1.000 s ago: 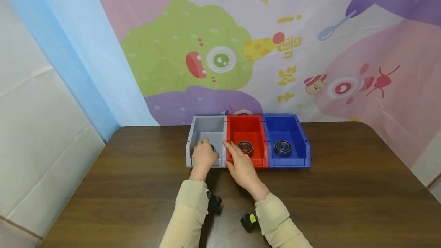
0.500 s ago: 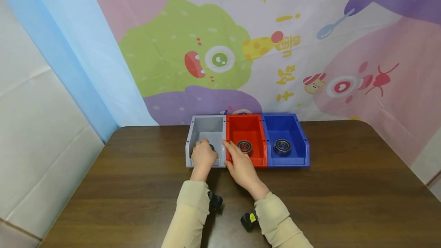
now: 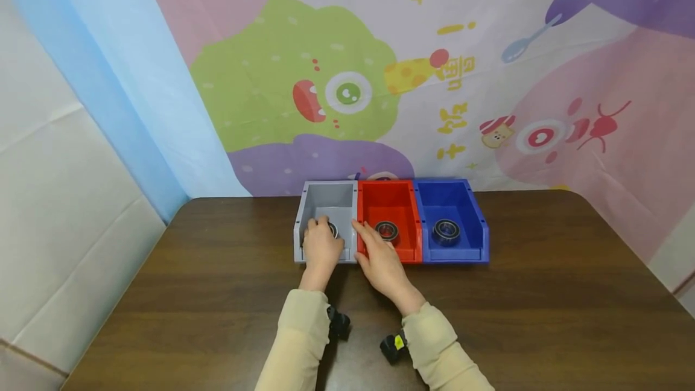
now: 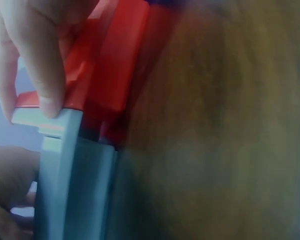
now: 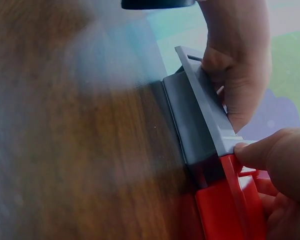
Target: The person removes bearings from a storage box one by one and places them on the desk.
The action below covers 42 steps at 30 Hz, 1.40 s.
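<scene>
My left hand (image 3: 323,247) reaches into the grey bin (image 3: 353,246) and grips a ball bearing (image 3: 333,230), its fingers curled over it. Only the bearing's right part shows past the fingers. My right hand (image 3: 382,264) rests on the wall where the grey and red bins meet, forefinger straight along its top. In the right wrist view, the right thumb (image 5: 247,151) touches the front lip at that joint. A second bearing (image 3: 387,232) lies flat in the red bin (image 3: 399,198), beside the right hand. Another bearing (image 3: 446,232) lies in the blue bin (image 3: 472,256).
The three bins stand side by side at the back of a brown wooden table (image 3: 521,318). Behind them hangs a cartoon-printed cloth (image 3: 423,131). A light blue curtain (image 3: 103,77) and a pale wall (image 3: 49,198) are on the left.
The bearing under my left hand shows a little more and sits slightly higher, as the fingers have shifted slightly. My right hand stays on the bin wall.
</scene>
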Each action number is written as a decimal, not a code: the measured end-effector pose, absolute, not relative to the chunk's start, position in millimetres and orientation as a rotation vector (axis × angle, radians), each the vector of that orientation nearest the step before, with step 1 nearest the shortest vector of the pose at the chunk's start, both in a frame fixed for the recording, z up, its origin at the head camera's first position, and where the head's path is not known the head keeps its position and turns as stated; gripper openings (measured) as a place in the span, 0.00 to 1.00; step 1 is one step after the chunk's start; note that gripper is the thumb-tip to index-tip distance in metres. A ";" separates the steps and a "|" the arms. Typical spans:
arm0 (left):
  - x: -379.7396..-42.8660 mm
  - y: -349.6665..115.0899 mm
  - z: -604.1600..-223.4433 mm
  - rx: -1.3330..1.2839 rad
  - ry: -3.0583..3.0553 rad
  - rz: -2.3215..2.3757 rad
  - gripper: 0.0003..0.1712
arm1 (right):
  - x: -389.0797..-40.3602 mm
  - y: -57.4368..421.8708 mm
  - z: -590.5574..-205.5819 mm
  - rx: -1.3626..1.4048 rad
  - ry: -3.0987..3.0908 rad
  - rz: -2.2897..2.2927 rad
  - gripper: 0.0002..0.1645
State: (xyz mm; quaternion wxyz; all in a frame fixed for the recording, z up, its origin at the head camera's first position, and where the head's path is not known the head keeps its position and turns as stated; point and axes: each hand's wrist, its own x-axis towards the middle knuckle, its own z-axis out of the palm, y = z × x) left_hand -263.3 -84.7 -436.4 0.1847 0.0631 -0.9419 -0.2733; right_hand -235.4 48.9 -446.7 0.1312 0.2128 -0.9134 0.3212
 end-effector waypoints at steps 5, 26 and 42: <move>-263.2 -84.6 -439.3 0.094 -2.522 -0.834 0.26 | -237.1 49.0 -446.0 0.588 -2.672 0.933 0.39; -238.5 -93.2 -417.7 -0.084 -2.502 -0.814 0.26 | -238.5 47.2 -447.0 0.599 -2.659 0.899 0.39; -201.7 -114.2 -416.3 -0.046 -2.677 -0.685 0.26 | -234.4 47.2 -446.1 0.620 -2.676 0.872 0.39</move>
